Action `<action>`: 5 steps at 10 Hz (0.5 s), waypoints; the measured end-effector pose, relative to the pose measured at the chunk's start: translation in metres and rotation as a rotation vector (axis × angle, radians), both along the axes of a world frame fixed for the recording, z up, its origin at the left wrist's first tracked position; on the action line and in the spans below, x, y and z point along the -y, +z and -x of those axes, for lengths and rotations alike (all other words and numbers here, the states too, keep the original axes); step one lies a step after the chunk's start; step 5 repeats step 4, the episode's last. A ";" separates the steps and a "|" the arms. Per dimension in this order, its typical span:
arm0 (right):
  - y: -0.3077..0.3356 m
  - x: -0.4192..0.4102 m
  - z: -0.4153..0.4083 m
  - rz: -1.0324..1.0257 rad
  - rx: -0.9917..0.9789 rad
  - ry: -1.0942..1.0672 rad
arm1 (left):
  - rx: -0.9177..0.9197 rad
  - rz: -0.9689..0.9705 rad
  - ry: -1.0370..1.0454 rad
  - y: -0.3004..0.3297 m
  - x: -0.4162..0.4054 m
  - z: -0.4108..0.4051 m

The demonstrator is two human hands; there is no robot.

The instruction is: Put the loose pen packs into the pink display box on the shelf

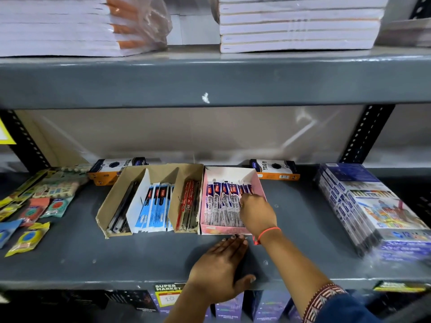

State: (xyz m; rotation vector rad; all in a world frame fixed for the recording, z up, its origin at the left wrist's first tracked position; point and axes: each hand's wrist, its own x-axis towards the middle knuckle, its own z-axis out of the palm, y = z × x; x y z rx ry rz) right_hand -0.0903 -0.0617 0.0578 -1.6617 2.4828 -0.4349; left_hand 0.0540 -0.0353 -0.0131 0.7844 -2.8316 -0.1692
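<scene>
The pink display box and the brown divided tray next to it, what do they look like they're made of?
Pink display box: seemingly thin printed card, matte; its walls are thin, with a plain white inside. Brown divided tray: apparently unprinted cardboard; raw brown faces, worn, dented edges and a white partition. Shelf under both: probably painted metal, with a grey, faintly glossy surface and rivet-like dots.

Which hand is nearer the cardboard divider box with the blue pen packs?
Left. The left hand lies flat on the shelf just in front of the pink display box, closer to the cardboard divider box. The right hand is inside the pink box's right side.
</scene>
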 end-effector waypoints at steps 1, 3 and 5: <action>-0.009 -0.013 0.000 0.112 -0.117 0.025 | 0.042 0.015 0.010 -0.002 0.001 0.000; -0.018 -0.047 -0.003 0.354 -0.178 0.105 | 0.080 0.038 0.063 0.002 -0.004 0.004; -0.027 -0.069 -0.007 0.399 -0.190 0.138 | 0.082 0.018 0.108 0.000 -0.012 0.004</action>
